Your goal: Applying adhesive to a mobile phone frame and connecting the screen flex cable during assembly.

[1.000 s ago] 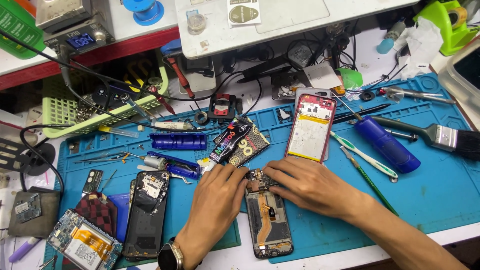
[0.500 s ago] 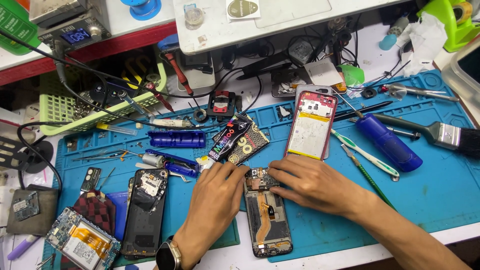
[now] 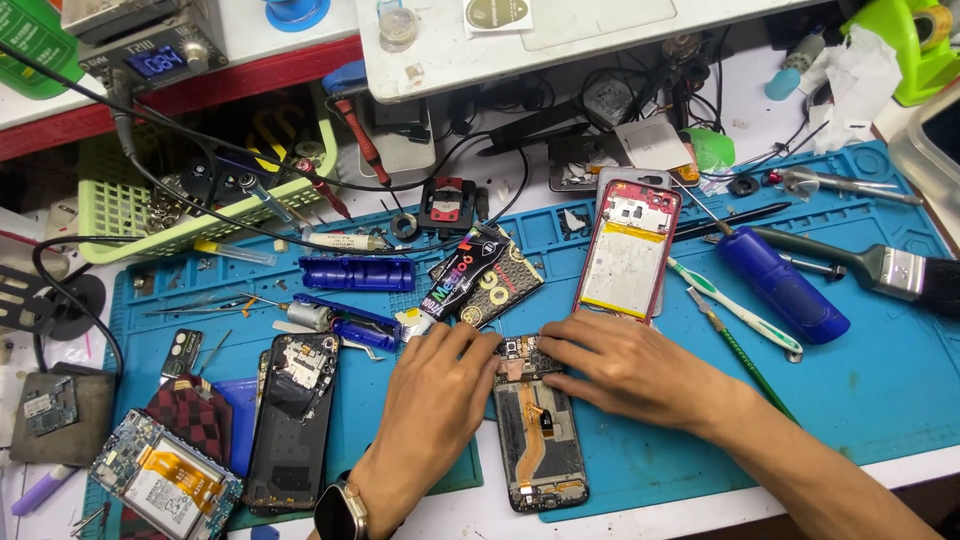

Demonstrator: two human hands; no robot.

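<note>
An opened black phone [image 3: 538, 430] with an orange flex cable lies back-up on the blue work mat [image 3: 880, 390]. My left hand [image 3: 435, 395] rests on the phone's left upper edge, with fingertips touching its top corner. My right hand [image 3: 625, 365] presses on the phone's top right, fingers over the camera-end board. Neither hand holds a tool. A watch sits on my left wrist.
A red opened phone [image 3: 625, 250] lies behind my hands, a black opened phone [image 3: 295, 415] to the left, and another opened phone [image 3: 165, 485] at the lower left. A blue screwdriver handle [image 3: 785, 285], a brush [image 3: 895, 270], a toothbrush [image 3: 735, 310], a glue tube [image 3: 455, 280] and a green basket [image 3: 190, 205] surround the area.
Both hands have stayed on the top of the phone with only slight finger shifts. The view has shifted a little.
</note>
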